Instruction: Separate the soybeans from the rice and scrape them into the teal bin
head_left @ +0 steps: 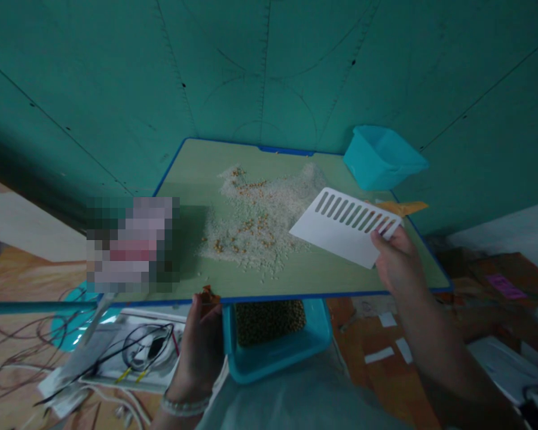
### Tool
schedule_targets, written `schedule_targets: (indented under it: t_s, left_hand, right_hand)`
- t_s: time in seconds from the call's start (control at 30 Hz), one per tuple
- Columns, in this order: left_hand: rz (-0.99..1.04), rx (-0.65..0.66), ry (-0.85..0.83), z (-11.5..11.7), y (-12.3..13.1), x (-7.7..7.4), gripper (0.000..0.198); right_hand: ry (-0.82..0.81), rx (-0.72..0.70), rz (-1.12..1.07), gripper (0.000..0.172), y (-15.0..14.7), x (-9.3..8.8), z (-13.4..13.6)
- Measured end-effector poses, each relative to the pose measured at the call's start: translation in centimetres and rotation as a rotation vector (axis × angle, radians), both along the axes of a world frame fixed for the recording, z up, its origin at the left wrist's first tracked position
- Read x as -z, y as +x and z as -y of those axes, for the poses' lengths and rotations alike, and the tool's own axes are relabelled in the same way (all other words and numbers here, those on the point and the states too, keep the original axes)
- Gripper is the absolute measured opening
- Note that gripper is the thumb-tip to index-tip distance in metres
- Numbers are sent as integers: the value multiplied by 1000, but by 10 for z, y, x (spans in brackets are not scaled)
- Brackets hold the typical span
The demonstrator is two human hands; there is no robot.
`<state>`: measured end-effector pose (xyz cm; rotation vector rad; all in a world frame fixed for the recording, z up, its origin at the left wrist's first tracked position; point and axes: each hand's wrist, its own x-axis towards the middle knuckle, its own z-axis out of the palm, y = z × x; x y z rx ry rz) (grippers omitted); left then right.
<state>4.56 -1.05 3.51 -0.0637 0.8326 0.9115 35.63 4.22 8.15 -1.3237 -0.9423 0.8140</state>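
Observation:
My right hand (397, 257) grips a white slotted plastic scraper (336, 230) by its right end, with the thumb on top. The scraper's left corner reaches the right side of a spread of white grains (273, 209) mixed with orange-brown beans (253, 226) on the pale green table (188, 173). At the table's front edge, my left hand (201, 334) is beside a blue tray (280, 361) holding dark greenish beans. A small brown piece (208, 292) shows at its fingertips; whether it is pinched is unclear.
An empty-looking turquoise bin (383, 158) stands at the table's back right corner, with an orange-yellow piece (403, 208) near it. A blurred-out object (137, 245) is at the left edge. Below left lie cables and a white box (147, 352); cardboard (511, 275) is at right.

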Motion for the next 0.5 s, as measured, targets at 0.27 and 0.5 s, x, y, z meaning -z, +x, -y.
schedule_targets:
  t_s: [0.27,0.5]
  left_hand:
    - [-6,11,5,1,0,-1,53]
    - [-40,30,11,1,-1,0,54]
  right_hand:
    - [-96,-27,-32,31,0,8,12]
    - [-68,-10,-21,27,4,9,18]
